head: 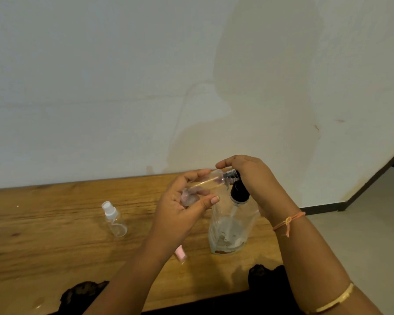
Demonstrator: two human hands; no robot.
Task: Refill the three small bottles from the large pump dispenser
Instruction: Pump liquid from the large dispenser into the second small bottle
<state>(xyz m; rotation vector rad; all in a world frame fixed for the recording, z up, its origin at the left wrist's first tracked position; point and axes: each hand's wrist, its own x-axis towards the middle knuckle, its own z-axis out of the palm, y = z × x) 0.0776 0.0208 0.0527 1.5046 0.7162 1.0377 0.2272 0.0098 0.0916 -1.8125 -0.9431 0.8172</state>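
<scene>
Small clear plastic bottle (205,181) lying sideways in my left hand (180,208), mouth meeting black pump nozzle (233,176); right hand (253,178) pressing tall clear dispenser's (230,226) head.

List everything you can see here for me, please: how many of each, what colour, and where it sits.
large pump dispenser: one, clear body with black pump top, standing on the table right of centre.
small bottle in hand: one, clear, held tilted above the table, its neck by the pump top.
small spray bottle: one, clear with a white spray cap, standing on the table to the left.
pink item: one, pink, on the table, partly hidden behind the left forearm; cannot tell what it is.
table: one, brown wood, against the wall.
wall: one, whitish, stained, behind the table.
left hand: one, holding the small bottle.
right hand: one, on the pump top; orange thread on the wrist, gold bangle lower on the forearm.
</scene>
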